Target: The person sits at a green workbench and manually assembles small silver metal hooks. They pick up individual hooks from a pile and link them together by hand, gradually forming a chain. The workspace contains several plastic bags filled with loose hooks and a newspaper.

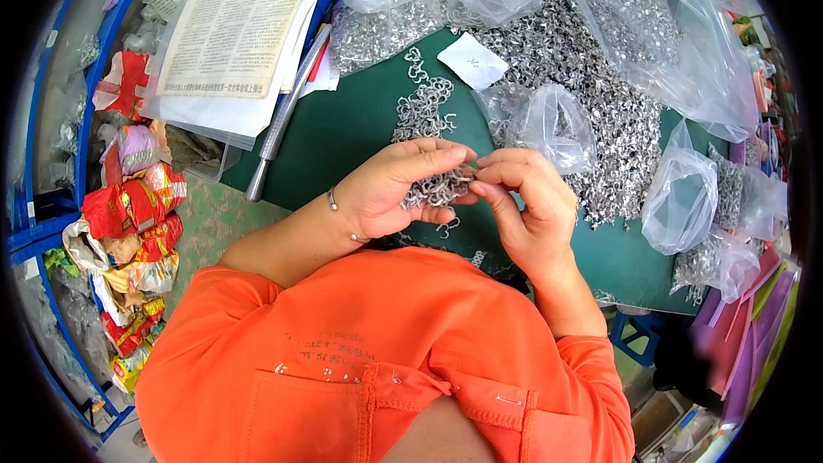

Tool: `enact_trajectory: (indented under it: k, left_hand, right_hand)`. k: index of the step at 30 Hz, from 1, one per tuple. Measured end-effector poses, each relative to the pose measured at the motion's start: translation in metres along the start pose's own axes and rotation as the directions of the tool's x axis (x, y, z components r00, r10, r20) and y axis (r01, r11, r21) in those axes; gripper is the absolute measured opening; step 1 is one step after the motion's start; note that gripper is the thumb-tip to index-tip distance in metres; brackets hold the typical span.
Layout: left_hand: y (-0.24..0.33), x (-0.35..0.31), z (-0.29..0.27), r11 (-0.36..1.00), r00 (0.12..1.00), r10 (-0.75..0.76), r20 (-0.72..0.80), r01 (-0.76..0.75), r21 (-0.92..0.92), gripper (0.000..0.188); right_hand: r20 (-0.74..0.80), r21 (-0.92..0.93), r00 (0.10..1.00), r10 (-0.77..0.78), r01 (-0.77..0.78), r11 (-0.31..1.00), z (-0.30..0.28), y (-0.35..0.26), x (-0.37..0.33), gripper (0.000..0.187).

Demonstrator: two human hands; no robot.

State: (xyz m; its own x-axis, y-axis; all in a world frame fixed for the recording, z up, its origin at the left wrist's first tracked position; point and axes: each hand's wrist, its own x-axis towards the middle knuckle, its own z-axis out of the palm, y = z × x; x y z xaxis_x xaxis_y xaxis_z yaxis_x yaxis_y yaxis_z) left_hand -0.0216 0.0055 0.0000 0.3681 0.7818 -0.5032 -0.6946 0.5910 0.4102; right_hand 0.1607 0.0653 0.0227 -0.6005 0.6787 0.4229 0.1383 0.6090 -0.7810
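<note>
My left hand [381, 184] is cupped over the near edge of the green table and holds a clump of small curved metal pieces [433, 191]. Thumb and forefinger of my right hand [540, 210] are pinched together at the left fingertips; whatever they grip is too small to make out. Just beyond the left hand lies a loose pile of similar silvery curved pieces [422, 110], trailing away from me. One more curved piece [449, 226] shows just below the left fingers.
A large heap of small shiny metal parts [630, 141] spreads to the right, with clear plastic bags [679, 197] of parts around it. A white paper slip [473, 60] lies beyond. At left are a metal rod [279, 133], papers with a newspaper [233, 39], and a blue rack [81, 120].
</note>
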Motion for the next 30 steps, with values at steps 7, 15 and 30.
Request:
enact_trajectory:
  k: [7, 15, 30]
  left_hand:
    - [0.002, -0.005, 0.007, 0.983, 0.991, 0.136, -0.001, -0.135, 0.128, 0.025]
    - [0.001, -0.006, 0.011, 0.961, 0.972, 0.236, -0.017, -0.231, 0.15, 0.03]
    - [0.002, -0.006, 0.012, 0.984, 0.989, 0.151, -0.007, -0.149, 0.097, 0.034]
  right_hand:
    - [-0.038, 0.384, 0.97, 0.239, -0.207, 0.9, 0.006, 0.003, -0.011, 0.017]
    - [0.033, 0.647, 0.886, 0.462, -0.371, 0.666, 0.006, 0.004, -0.016, 0.026]
    - [-0.166, 0.565, 0.915, 0.368, -0.217, 0.796, -0.002, 0.0, -0.013, 0.013]
